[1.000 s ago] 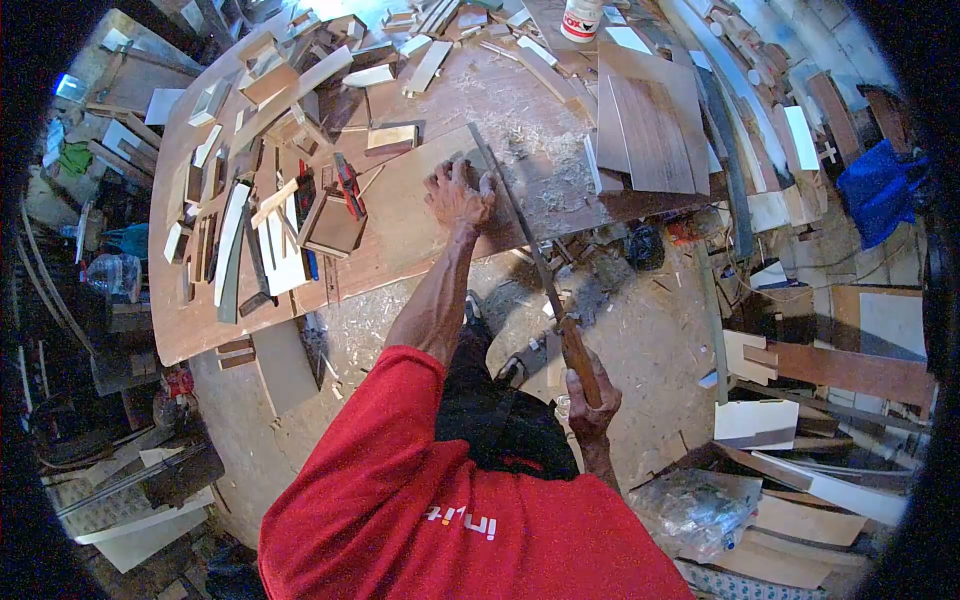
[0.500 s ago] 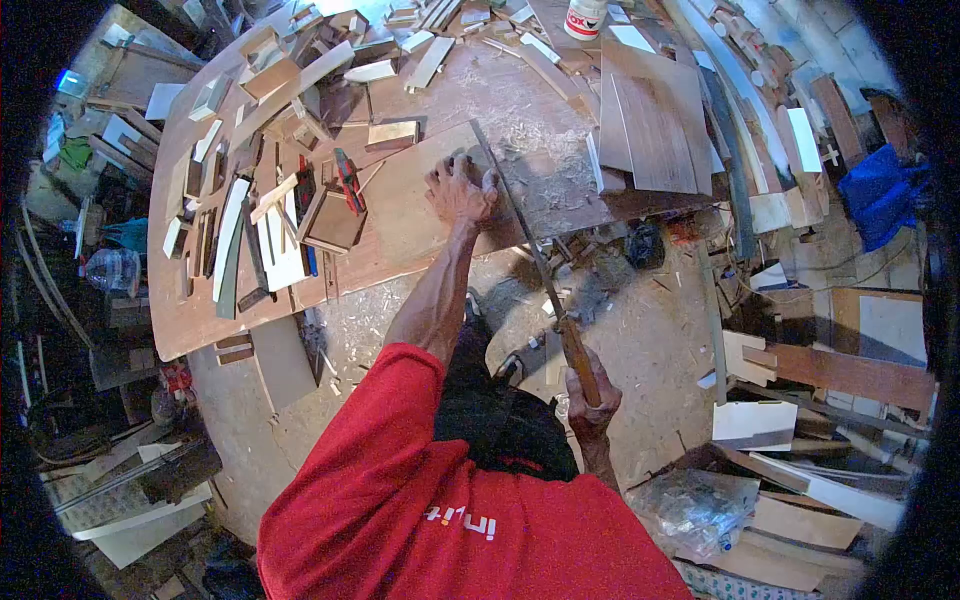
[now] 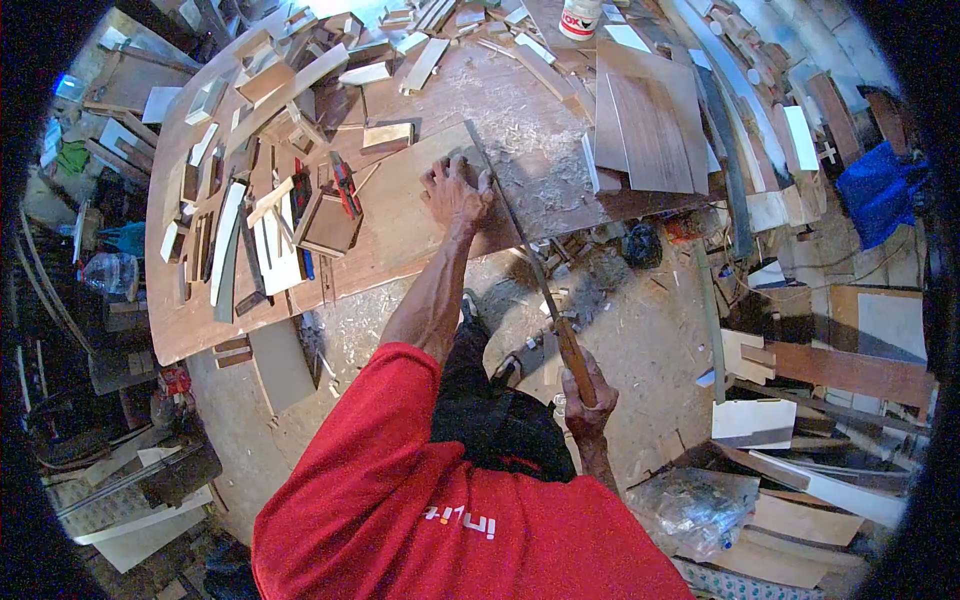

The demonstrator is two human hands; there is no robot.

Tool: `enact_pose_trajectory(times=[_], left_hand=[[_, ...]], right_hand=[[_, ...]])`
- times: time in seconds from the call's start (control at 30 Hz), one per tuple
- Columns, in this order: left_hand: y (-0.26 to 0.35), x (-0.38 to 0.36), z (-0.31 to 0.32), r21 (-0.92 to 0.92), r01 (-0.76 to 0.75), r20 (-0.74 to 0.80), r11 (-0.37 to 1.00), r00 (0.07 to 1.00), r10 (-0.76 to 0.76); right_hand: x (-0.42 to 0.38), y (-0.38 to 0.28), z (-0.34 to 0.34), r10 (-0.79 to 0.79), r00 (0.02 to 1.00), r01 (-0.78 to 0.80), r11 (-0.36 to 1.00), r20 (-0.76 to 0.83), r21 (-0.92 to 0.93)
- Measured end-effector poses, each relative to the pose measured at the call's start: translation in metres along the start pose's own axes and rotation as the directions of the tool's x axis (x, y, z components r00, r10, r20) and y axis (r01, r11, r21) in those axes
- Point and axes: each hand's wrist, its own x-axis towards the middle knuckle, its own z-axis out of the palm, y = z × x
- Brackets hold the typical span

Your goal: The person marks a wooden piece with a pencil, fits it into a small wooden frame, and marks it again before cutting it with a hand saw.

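My left hand (image 3: 458,194) lies with spread fingers on a thin brown board (image 3: 405,170) on the workbench, near the board's right edge. In my right hand (image 3: 590,392) is the wooden handle of a long saw (image 3: 533,262), with the fingers wrapped round it. The narrow dark blade runs up from the handle, past the bench's front edge, and along the board's right edge beside my left hand. A small wooden frame (image 3: 330,225) and red pliers-like tools (image 3: 345,186) lie left of the board.
The workbench (image 3: 390,262) bears wood offcuts, shavings and, at the back, a white bottle (image 3: 579,18). Stacked brown panels (image 3: 650,120) lie at its right. Boards and a clear plastic bag (image 3: 695,508) are on the floor at right. A blue cloth (image 3: 880,195) hangs at far right.
The view has shifted slightly. My left hand remains spread on the board, and my right hand still grips the saw, whose position has barely changed.
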Motion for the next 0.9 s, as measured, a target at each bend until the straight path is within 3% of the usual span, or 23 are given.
enact_pose_trajectory(times=[0.27, 0.37, 0.47, 0.53, 0.67, 0.73, 0.87, 0.9], left_hand=[[0.003, 0.0, -0.006, 0.029, 0.02, 0.074, 0.999, 0.997, -0.022], [0.006, -0.001, -0.012, 0.017, 0.03, 0.096, 0.999, 0.995, -0.032], [-0.001, -0.001, 0.001, 0.052, -0.007, 0.019, 0.999, 1.0, 0.006], [0.0, 0.0, -0.004, 0.033, -0.001, 0.044, 0.999, 0.999, 0.0], [0.003, -0.002, -0.007, -0.015, -0.012, 0.037, 1.0, 0.999, 0.013], [0.002, -0.002, -0.005, 0.0, 0.004, 0.041, 1.0, 0.999, -0.004], [0.001, 0.0, 0.0, 0.038, 0.0, 0.013, 0.999, 1.0, -0.001], [0.001, 0.0, -0.001, 0.039, 0.004, 0.014, 0.999, 1.0, -0.004]], right_hand=[[0.002, -0.002, -0.004, 0.068, 0.993, -0.063, 0.996, 0.094, -0.062], [0.009, 0.004, 0.003, -0.047, 0.999, 0.048, 0.998, 0.023, -0.035], [0.013, 0.0, 0.002, -0.011, 0.999, 0.011, 1.0, 0.047, 0.007], [0.006, -0.002, -0.005, 0.183, 0.973, -0.19, 0.981, 0.141, 0.038], [0.015, 0.009, 0.006, 0.165, 0.977, -0.172, 0.984, 0.137, 0.045], [0.026, 0.015, 0.018, -0.109, 0.994, 0.109, 0.994, -0.006, 0.01], [0.02, 0.007, 0.006, -0.092, 0.994, 0.091, 0.996, 0.054, 0.018], [0.013, 0.005, 0.001, -0.004, 0.997, 0.001, 0.999, 0.08, 0.042]])
